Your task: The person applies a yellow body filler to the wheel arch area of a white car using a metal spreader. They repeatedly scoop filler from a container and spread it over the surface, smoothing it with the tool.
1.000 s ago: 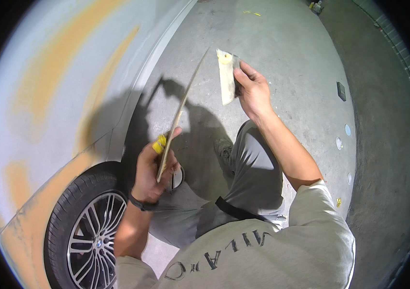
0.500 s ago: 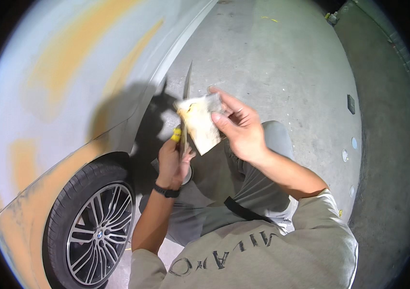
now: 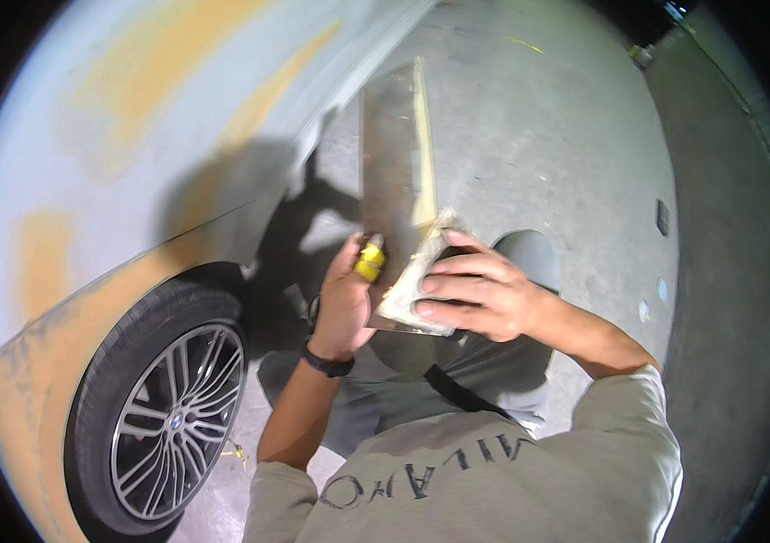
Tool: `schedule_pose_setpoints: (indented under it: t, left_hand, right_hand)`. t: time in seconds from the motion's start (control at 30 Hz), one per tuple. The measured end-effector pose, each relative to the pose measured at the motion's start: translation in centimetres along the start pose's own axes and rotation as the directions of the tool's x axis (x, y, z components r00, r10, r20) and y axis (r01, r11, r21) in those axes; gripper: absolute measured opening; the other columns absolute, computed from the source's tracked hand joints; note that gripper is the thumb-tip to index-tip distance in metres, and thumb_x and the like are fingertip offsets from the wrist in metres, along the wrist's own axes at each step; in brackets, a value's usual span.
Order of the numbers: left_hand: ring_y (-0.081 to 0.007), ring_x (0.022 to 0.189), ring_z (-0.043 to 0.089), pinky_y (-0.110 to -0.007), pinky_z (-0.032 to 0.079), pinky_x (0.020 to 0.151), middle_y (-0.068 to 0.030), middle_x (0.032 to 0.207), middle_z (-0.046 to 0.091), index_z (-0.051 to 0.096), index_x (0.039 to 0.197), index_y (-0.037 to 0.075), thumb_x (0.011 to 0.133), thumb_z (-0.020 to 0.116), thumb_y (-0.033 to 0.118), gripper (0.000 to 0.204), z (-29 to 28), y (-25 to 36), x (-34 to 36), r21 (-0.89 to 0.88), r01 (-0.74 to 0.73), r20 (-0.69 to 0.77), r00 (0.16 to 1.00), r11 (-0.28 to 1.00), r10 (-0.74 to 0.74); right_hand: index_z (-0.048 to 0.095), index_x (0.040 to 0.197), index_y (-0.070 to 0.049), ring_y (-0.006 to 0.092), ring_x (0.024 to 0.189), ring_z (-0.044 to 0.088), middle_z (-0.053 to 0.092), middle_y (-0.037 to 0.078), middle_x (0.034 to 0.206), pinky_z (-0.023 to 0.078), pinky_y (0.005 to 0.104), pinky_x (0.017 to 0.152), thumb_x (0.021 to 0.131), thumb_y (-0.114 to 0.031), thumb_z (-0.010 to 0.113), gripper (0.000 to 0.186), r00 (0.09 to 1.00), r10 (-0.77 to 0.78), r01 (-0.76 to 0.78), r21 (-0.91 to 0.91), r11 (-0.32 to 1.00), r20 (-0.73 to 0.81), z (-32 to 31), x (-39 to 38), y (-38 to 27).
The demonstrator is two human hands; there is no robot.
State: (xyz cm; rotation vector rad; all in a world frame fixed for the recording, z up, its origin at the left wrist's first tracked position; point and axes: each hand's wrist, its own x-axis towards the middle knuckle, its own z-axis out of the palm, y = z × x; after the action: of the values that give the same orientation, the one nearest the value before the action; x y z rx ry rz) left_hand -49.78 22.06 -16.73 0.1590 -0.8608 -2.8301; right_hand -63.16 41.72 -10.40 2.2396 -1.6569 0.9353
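Head camera looks down on a grey concrete floor [image 3: 548, 136], with a darker strip [image 3: 720, 172] along the right side of the room. To your left stands a car body [image 3: 123, 199], pale grey with orange-tan patches, and low on that side its wheel [image 3: 168, 421], black tyre and silver spokes.

In front of you, raised above the floor, is a long board [image 3: 387, 154], thin, flat and brown. It should be stiff and fairly light, but its length probably pulls at the wrist; the near end, well supported from beneath, looks the sensible hold. Your left hand [image 3: 344, 303] is closed on its near left edge. A pale strip of paste [image 3: 424, 145] lines its right edge, likely smeary and slippery, so fingers belong off it.

Your right hand [image 3: 480, 290], near the left but apart from it, is clamped on a cream-crusted spreader [image 3: 408, 290] that overlaps the board's near right part; how firmly the two meet, you cannot tell. Expect the spreader to be light, perhaps slightly springy, best gripped by its back, away from the coated face.

Smallest, a yellow piece [image 3: 370, 260] sits at your left thumb.
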Motion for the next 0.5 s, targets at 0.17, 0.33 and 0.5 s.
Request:
schedule_pose_setpoints:
  t: [0.17, 0.33, 0.5]
  left_hand:
    - [-0.0124, 0.112, 0.064, -0.030, 0.055, 0.097, -0.0024, 0.124, 0.066, 0.058, 0.136, 0.007, 0.113, 0.052, 0.015, 0.026, -0.9, -1.8, -0.8, -0.002, 0.059, -0.027, 0.998, 0.998, -0.059]
    - [-0.0089, 0.111, 0.063, -0.026, 0.052, 0.097, -0.0003, 0.124, 0.065, 0.056, 0.136, 0.005, 0.110, 0.060, 0.017, 0.029, -1.4, -1.7, -2.8, -0.020, 0.074, 0.002, 0.997, 0.997, -0.074]
    - [-0.0089, 0.114, 0.062, -0.025, 0.050, 0.101, -0.0011, 0.130, 0.064, 0.053, 0.142, 0.004, 0.108, 0.062, 0.017, 0.037, -1.3, -0.4, -4.8, 0.051, 0.087, -0.068, 0.994, 0.995, -0.084]
  right_hand:
    - [0.082, 0.115, -0.005, 0.0311, 0.112, 0.067, 0.072, 0.013, 0.119, 0.049, 0.0599, 0.113, 0.087, -0.015, 0.067, 0.033, 1.000, 0.012, -0.010, -0.074, 0.997, 0.025, -1.8, -0.4, -0.6]
    - [0.080, 0.114, -0.002, 0.0326, 0.113, 0.066, 0.070, 0.013, 0.117, 0.046, 0.0647, 0.115, 0.086, -0.013, 0.066, 0.033, 0.996, 0.073, -0.067, -0.114, 0.991, 0.051, -3.1, -0.7, -0.1]
    - [0.079, 0.116, -0.003, 0.0343, 0.112, 0.067, 0.071, 0.013, 0.112, 0.047, 0.0643, 0.114, 0.082, -0.005, 0.067, 0.036, 0.975, 0.178, -0.151, -0.193, 0.970, 0.131, -3.7, -2.9, 1.6]
